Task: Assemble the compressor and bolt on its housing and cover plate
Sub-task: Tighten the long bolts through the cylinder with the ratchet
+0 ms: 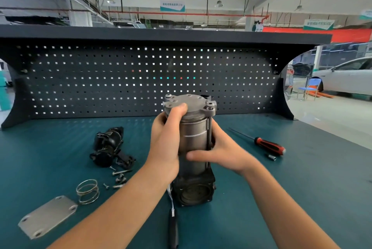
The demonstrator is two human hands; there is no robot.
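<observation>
compressor cylinder [194, 127]: bare grey metal, dull satin, top cap looks like rougher cast finish. base block [193, 192]: black, matt. cover plate [47, 216]: flat pale metal, satin, not shiny. spring [88, 191]: bright steel wire, glossiest bit here. screwdriver [269, 146] grip: red/black, plasticky, slight sheen. tabletop [302, 188]: teal, matt, smooth. pegboard [120, 79]: dark matt perforated sheet.

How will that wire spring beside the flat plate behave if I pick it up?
The spring probably feels light: just a few thin open wire coils. It will likely squash and flex under a pinch.
</observation>
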